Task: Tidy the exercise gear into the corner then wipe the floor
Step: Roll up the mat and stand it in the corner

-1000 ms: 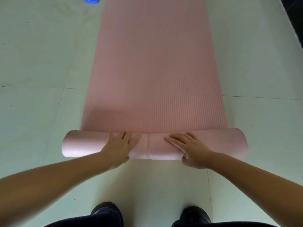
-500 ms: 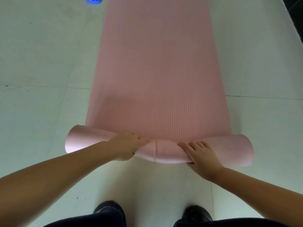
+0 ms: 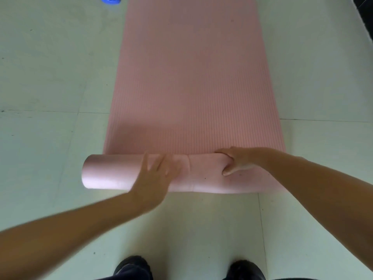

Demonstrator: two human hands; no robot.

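Mat roll (image 3: 113, 171) under both hands' fingers (image 3: 228, 170)

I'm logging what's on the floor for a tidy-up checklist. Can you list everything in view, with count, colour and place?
yoga mat: one, pink, lying lengthwise down the middle of the floor, its near end rolled into a tube
blue object: one, blue, at the top edge left of the mat, mostly cut off, so I cannot tell what it is
floor: pale green tiles with thin seams, all around the mat
shoes: two, dark, at the bottom edge
left hand: one, blurred, fingers spread over the roll's left half
right hand: one, gripping the roll right of centre
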